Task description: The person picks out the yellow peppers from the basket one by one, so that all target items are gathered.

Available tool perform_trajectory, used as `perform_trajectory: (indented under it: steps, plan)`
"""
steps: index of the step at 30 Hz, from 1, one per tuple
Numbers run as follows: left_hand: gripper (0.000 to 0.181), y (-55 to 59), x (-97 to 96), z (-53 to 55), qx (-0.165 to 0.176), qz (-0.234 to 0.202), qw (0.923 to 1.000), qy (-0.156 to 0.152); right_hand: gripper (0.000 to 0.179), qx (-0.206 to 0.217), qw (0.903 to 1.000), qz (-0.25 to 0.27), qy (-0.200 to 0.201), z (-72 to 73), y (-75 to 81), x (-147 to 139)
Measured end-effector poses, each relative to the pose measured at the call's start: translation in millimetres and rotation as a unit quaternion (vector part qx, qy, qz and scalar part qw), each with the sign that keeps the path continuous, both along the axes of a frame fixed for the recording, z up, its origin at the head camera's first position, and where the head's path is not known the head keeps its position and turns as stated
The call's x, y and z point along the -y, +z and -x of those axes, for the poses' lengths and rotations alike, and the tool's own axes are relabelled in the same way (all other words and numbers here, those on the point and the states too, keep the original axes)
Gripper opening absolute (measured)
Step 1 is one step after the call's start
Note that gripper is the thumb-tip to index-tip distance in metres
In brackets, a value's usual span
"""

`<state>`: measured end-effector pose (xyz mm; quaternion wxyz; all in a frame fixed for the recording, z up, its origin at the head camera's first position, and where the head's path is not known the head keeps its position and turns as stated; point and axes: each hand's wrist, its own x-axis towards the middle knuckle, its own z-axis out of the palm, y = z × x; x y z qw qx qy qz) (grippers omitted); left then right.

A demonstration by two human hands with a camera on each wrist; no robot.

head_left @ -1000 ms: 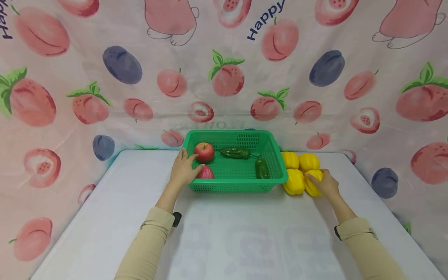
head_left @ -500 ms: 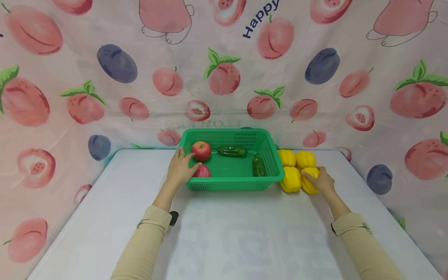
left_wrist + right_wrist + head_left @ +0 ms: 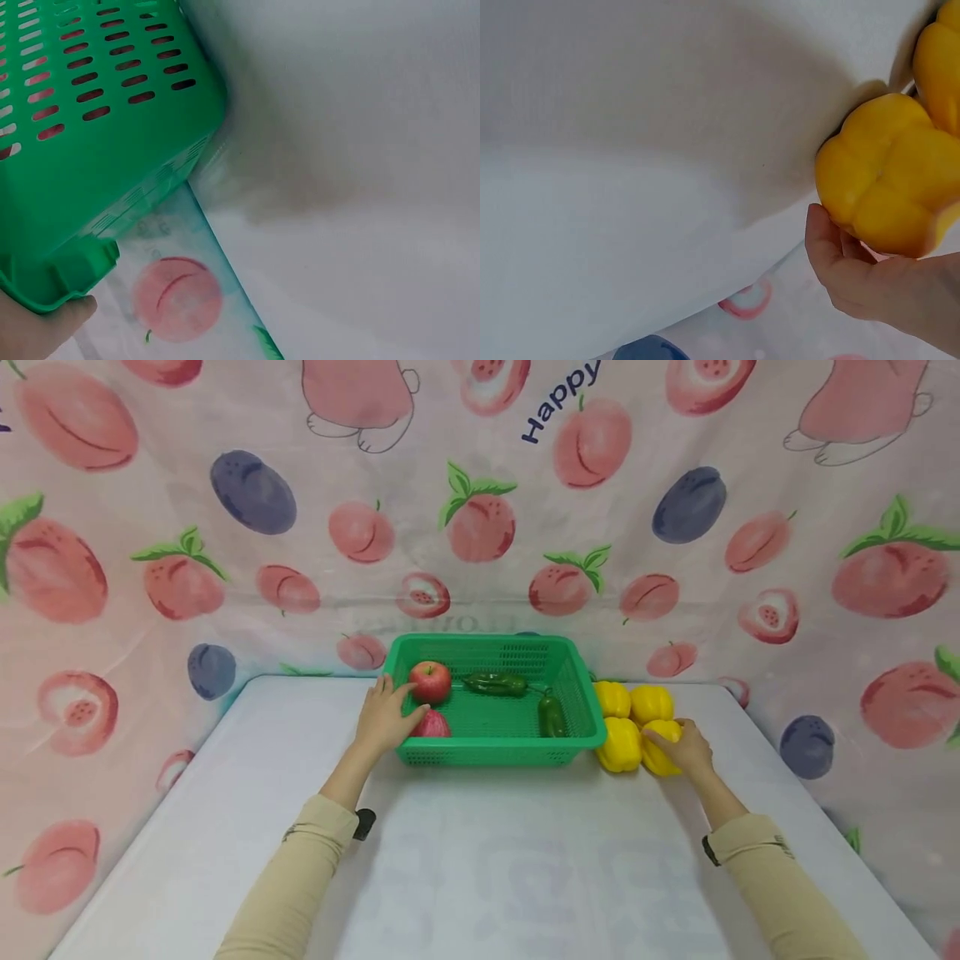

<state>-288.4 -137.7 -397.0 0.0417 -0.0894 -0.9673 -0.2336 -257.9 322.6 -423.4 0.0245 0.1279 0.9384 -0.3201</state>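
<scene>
My left hand [image 3: 381,720] holds the left rim of a green perforated plastic basket [image 3: 495,745], its thumb reaching inward over the rim. In the left wrist view, a fingertip [image 3: 79,307] shows against the basket's rim [image 3: 60,281]. Inside are a red apple [image 3: 431,682], a pink streaked round fruit [image 3: 432,725] partly hidden by the front wall, and two green peppers [image 3: 497,684]. Right of the basket, my right hand [image 3: 692,752] grips the near right yellow bell pepper [image 3: 660,753]. Seen from the right wrist, the fingers curl round this lobed pepper [image 3: 885,176].
Other yellow bell peppers [image 3: 619,745] sit close together between the gripped one and the basket's right wall. The white table [image 3: 495,860] spreads out in front, and a fruit-printed cloth [image 3: 480,593] hangs along the back and sides.
The head view has shifted slightly, so everything appears a little further left. Both hands keep the same places on the basket and the yellow bell pepper.
</scene>
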Motion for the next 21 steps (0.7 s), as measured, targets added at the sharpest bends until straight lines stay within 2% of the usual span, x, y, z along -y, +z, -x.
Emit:
perform_trajectory:
  steps: [7, 14, 21]
  plan:
    - [0.059, -1.7, 1.8, -0.3, -0.021, -0.001, 0.9998, -0.003, 0.083, -0.031, 0.9993, -0.018, -0.006, 2.1, -3.4, 0.4]
    - [0.06, 1.6, 0.6, -4.2, -0.052, 0.007, 0.9986, -0.004, 0.077, -0.091, 0.9955, -0.019, -0.019, -5.5, -4.8, -1.8]
    - [0.053, 5.4, 5.3, -5.1, -0.061, -0.015, 0.998, -0.009, 0.061, -0.152, 0.9877, -0.038, -0.006, -15.9, 10.1, 5.4]
